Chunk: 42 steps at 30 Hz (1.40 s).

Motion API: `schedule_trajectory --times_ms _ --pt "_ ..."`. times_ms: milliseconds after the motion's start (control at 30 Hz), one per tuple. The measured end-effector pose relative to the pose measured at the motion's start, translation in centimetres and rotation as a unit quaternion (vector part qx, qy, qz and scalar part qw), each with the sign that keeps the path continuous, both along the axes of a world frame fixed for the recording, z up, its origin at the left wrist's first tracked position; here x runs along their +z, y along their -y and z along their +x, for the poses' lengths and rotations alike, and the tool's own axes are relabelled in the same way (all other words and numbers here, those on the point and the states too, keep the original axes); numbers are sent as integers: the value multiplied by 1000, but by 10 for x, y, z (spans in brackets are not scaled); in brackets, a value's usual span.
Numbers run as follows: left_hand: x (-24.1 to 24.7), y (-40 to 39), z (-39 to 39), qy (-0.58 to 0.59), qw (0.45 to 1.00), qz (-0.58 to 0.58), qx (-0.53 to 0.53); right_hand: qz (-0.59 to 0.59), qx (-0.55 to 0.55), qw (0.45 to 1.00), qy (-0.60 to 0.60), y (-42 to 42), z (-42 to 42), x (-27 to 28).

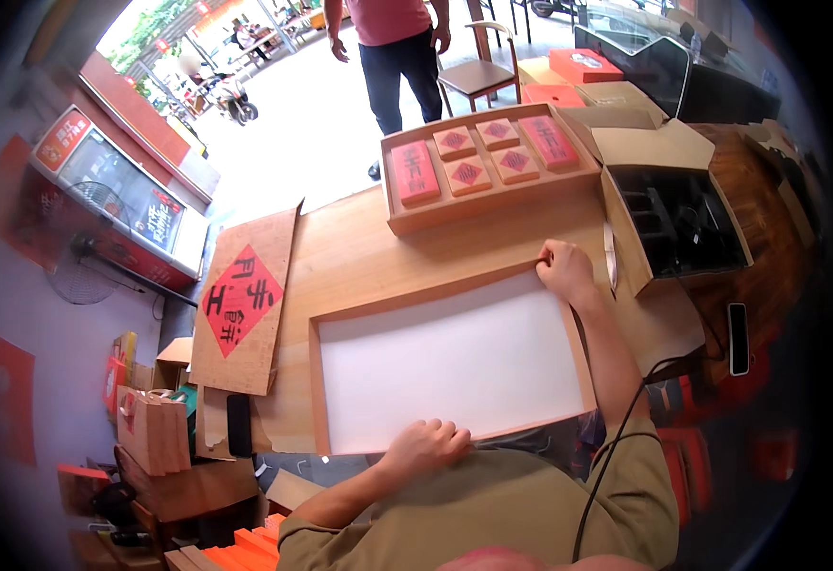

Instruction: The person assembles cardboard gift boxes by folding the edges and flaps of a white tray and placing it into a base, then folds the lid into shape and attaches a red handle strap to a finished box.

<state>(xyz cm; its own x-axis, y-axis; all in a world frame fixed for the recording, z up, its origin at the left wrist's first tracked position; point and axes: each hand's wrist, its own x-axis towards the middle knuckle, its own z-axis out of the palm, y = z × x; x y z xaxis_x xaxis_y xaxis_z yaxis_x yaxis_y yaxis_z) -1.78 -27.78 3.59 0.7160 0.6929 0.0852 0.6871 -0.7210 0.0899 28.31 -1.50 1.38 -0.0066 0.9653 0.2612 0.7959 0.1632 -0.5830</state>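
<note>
A shallow cardboard tray with a white inner base lies open side up before me on a wooden table. My left hand grips its near wall with the fingers over the rim. At the far right corner, my right hand is closed on the rim. Beyond it stands a second cardboard tray holding two long red boxes and several small square boxes with red diamond labels. To the left rests a flat cardboard lid bearing a red diamond with writing.
A black phone lies at the table's near left edge. On the right are a knife, an open carton with dark contents and another phone. A person stands beyond the table. A dark cable crosses by my right arm.
</note>
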Motion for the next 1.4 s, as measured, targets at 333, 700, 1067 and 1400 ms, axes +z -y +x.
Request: schedule_trajectory --times_ms 333,700,1067,1400 --pt "97 -149 -39 -49 992 -21 112 37 -13 996 84 13 4 4" --pt "44 -369 -116 -20 994 -36 104 -48 63 995 -58 20 29 26" --pt "2 -277 -213 0 998 67 5 12 -65 995 -78 81 102 113" --pt "38 -127 -202 123 986 11 109 143 -75 985 -65 51 180 118"
